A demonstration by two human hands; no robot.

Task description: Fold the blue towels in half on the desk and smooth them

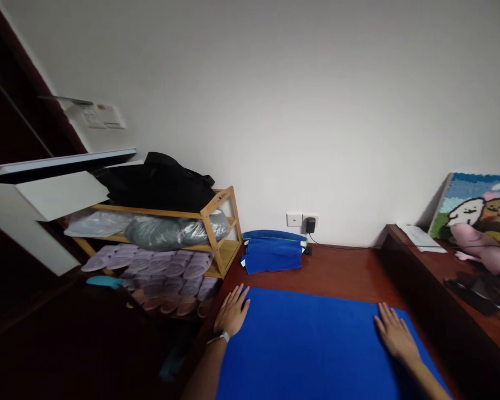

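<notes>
Reddish-brown wooden tabletop [341, 269] beneath and beyond both hands. On it, flat bright-blue cloth sheet [312, 339]; left hand [232, 310] at its left edge, right hand [395, 332] near far right corner. Ahead of left hand, slightly rightward: folded blue cloth bundle [274, 255]. Right of right hand: raised wooden ledge [431, 264] with white paper sheet [420, 239], pink plush toy [479, 250], colourful tufted picture [475, 194] standing tilted. Left of left hand: light-wood rack [212, 236]; black fabric bag [162, 186] on top, plastic-wrapped bundles [158, 230] below, lilac slippers [166, 264] lower.
</notes>
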